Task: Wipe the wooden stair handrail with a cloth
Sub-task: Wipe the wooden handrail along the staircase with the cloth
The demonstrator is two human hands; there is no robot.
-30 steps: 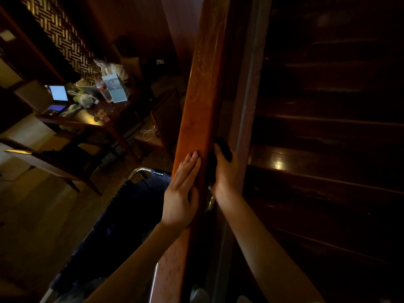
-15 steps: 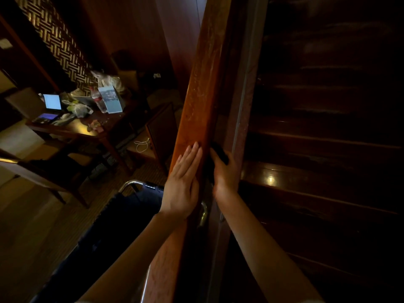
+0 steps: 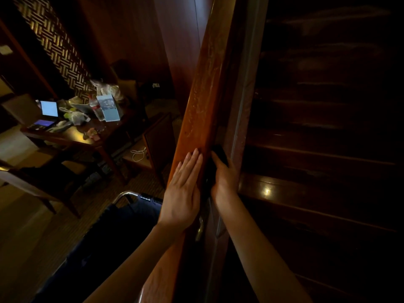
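Note:
The wooden handrail (image 3: 203,101) is a broad reddish-brown plank running from the bottom middle up to the top of the view. My left hand (image 3: 183,191) lies flat on its top face, fingers straight and together. My right hand (image 3: 223,180) is on the rail's shadowed right side, fingers curled round a dark cloth (image 3: 219,154) pressed against the wood. Only the cloth's upper end shows above my fingers; the rest is lost in shadow.
Dark wooden stair treads (image 3: 317,193) descend on the right. Below left stands a wheelchair (image 3: 122,215) with a chrome handle. Farther left is a cluttered table (image 3: 72,132) with a lit laptop, a bottle and bags, and a chair (image 3: 159,138) beside it.
Both hands keep the same pose on the rail; the right hand with the cloth has edged slightly up the rail's side. The view has shifted a little.

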